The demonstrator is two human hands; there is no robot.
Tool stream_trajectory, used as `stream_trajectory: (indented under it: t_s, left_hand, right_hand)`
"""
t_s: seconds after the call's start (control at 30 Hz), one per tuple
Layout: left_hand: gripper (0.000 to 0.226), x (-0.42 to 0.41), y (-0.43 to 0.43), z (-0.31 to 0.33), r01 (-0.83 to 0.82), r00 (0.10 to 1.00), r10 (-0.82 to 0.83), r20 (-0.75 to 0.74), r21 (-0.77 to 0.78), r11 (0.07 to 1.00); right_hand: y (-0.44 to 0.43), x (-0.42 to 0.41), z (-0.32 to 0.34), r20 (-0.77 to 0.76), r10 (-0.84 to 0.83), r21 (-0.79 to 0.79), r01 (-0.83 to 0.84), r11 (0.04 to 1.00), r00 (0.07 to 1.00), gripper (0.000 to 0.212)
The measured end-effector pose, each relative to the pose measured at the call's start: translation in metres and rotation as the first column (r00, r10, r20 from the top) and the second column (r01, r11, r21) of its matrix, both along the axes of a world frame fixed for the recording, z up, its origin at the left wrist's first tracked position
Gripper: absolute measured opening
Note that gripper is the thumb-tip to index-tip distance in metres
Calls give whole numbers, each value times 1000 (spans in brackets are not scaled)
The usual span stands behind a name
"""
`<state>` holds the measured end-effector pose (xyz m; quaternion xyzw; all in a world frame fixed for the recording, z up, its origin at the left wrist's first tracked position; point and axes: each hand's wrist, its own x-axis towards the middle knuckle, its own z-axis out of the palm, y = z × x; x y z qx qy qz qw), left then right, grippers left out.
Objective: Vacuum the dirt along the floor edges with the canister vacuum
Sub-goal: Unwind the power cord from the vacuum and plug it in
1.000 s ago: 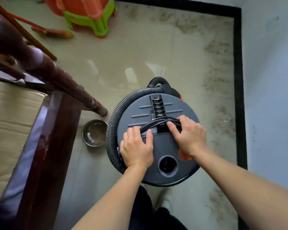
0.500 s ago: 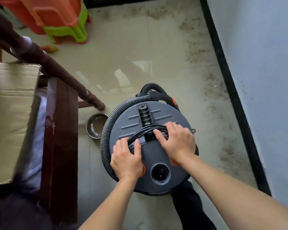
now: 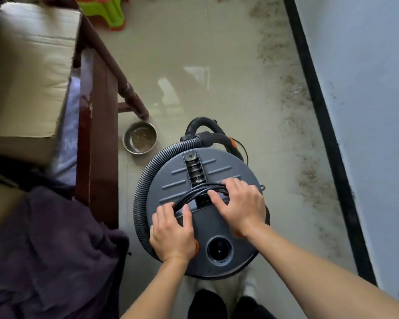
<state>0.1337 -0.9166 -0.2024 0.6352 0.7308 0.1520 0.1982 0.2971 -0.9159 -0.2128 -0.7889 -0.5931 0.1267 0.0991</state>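
Preparing the canister vacuum comes first: the power cord lies coiled across the top of the vacuum's lid, so vacuuming has not begun.

**Hand state.** Your left hand rests on the near-left part of the lid, with its fingers curled over the cord where it runs off the coil. Your right hand sits on the right part of the lid, its fingers bent over the coil and the thumb pressed against it.

**Location.** The vacuum stands on the floor directly in front of your feet. The ribbed hose wraps around its left side. The dirt lies in a band to the right of the vacuum, between it and the black baseboard. A metal bowl sits just beyond the vacuum's left side.

**Handling.**
- The cord is probably limp and springy. Lift it off loop by loop so it does not tangle.
- The body is likely rigid and fairly heavy. Move it by the moulded handle at the lid's centre, not by the hose.
- The hose is flexible and will kink if pulled sharply.
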Motion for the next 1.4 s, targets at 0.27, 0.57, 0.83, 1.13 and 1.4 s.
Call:
stream_trajectory:
  t_s: [0.27,0.57,0.83,1.13,1.4]
  left_hand:
    - [46,-10,-66,-5,-43,998,43,-38,23,999]
    - [29,-17,-104,1,-19,1000,16,-22,-129,991]
    - [44,-23,-76,30,241,967,-206,150,-275,931]
    - [18,-17,-95,60,442,896,-437,82,-266,857]
    - [22,-10,-116,110,265,554,412,724,-622,737]
  right_hand:
    - [-63,-9,-4,-12,21,12,-21,1000,1000,52]
    - [-97,20,19,-347,3,-315,-120,941,938,47]
    - [-140,53,35,-352,-94,-435,-74,898,931,52]
    - [-185,56,41,-363,-310,-339,185,923,879,41]
    - [-234,45,21,-580,-769,-699,321,639,269,29]
